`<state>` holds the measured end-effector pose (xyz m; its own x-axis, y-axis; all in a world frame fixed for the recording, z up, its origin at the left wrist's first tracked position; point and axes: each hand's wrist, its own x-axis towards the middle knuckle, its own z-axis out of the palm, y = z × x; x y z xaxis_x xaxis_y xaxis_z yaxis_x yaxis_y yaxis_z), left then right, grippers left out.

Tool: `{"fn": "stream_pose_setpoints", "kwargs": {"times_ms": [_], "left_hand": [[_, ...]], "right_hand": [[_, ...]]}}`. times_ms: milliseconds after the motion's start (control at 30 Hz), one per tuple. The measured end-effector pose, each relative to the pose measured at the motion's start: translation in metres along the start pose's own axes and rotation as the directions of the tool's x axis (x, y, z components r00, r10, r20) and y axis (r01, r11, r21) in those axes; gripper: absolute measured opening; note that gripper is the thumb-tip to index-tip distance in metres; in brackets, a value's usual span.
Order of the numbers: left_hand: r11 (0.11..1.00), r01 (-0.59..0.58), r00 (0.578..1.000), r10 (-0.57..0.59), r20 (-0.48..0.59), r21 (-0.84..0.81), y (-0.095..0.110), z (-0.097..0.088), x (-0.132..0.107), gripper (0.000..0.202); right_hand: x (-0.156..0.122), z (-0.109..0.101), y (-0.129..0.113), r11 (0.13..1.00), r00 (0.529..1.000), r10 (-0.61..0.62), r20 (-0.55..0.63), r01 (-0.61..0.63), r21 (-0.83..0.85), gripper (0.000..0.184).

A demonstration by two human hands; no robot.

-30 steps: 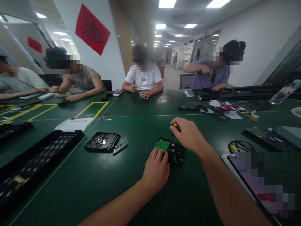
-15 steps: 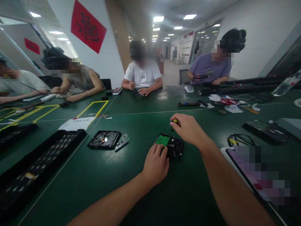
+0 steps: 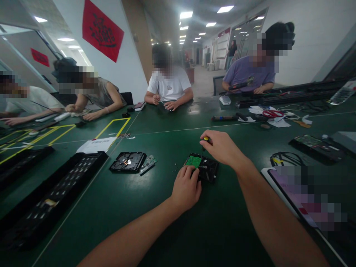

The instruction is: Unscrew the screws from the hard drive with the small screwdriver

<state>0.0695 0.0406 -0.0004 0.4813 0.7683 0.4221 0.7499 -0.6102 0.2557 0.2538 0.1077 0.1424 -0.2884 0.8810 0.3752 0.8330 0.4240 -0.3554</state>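
A black hard drive (image 3: 210, 168) with a green circuit board (image 3: 194, 160) on its left part lies on the dark green table. My left hand (image 3: 185, 187) is closed over the drive's near left edge, fingertips at the board; its thumb side is partly hidden. Above the drive, my right hand (image 3: 222, 146) grips a screwdriver (image 3: 206, 138) by its black and yellow handle. The shaft points down at the drive beside the board's right edge; where the tip meets it is too small to make out. Several tiny screws (image 3: 175, 168) lie left of the drive.
Another hard drive (image 3: 128, 162) and a loose circuit board (image 3: 148, 163) lie to the left, near a long black tray (image 3: 59, 193). On the right are a phone (image 3: 289, 193), a coiled black cable (image 3: 286, 159) and a black device (image 3: 315, 147). Several people sit across the table.
The view has shifted slightly, so things on the table sit a little differently in the picture. Both hands keep their places at the hard drive, the screwdriver still upright in my right hand.
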Motion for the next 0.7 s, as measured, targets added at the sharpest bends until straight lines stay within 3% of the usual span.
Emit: {"fn": "stream_pose_setpoints", "kwargs": {"times_ms": [700], "left_hand": [[0.998,-0.039,0.999,0.038,-0.018,-0.048,-0.0058,0.0029,-0.0047,0.045]], "right_hand": [[-0.0020,-0.0014,0.0039,0.999,1.000,0.014,-0.010,-0.014,0.036,0.006]]}}
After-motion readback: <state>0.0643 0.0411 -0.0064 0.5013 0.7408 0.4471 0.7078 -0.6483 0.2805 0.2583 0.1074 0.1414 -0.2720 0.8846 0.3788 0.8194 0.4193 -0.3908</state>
